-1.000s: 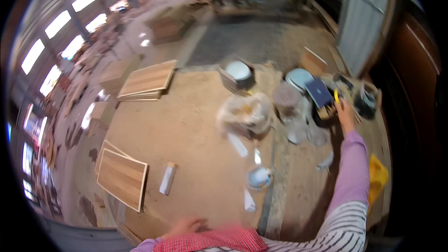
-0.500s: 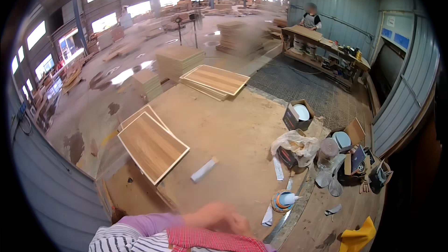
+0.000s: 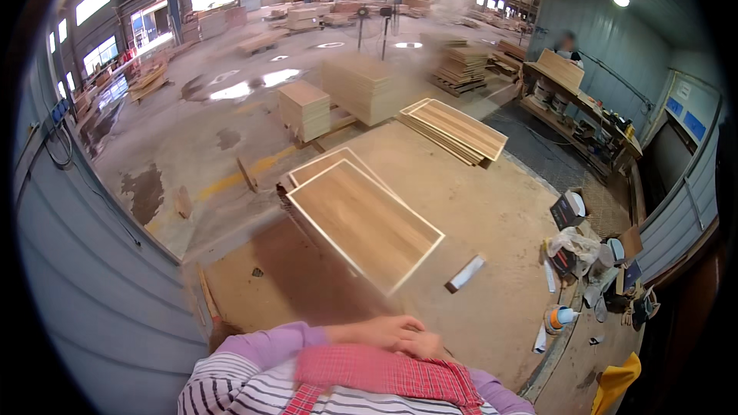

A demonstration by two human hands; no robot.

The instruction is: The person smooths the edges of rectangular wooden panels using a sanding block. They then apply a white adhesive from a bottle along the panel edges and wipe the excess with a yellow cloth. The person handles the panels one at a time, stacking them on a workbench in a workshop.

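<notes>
My left hand (image 3: 384, 330) and my right hand (image 3: 423, 344) meet close in front of my red checked apron (image 3: 369, 369), at the table's near side. Both have bent, closed fingers; anything between them is hidden. Beyond them, a wood-grain panel with a pale border (image 3: 369, 223) lies askew on similar panels, over the table's left edge. Neither hand touches it. A small white block-like piece with a dark end (image 3: 465, 273) rests on the tabletop (image 3: 477, 207) to the right of the panel.
More panels (image 3: 453, 129) are stacked at the table's far side. Along the right edge are a plastic bag (image 3: 573, 244), open boxes (image 3: 567, 209), a blue-capped bottle (image 3: 565, 315) and a yellow cloth (image 3: 615, 384). A metal wall (image 3: 100, 261) stands left. Another person (image 3: 567, 44) is at a distant bench.
The view has swung left, so the table and panels appear farther right. My hands, blurred before, now show more clearly together. The distant person's board has gone from flat to tilted up.
</notes>
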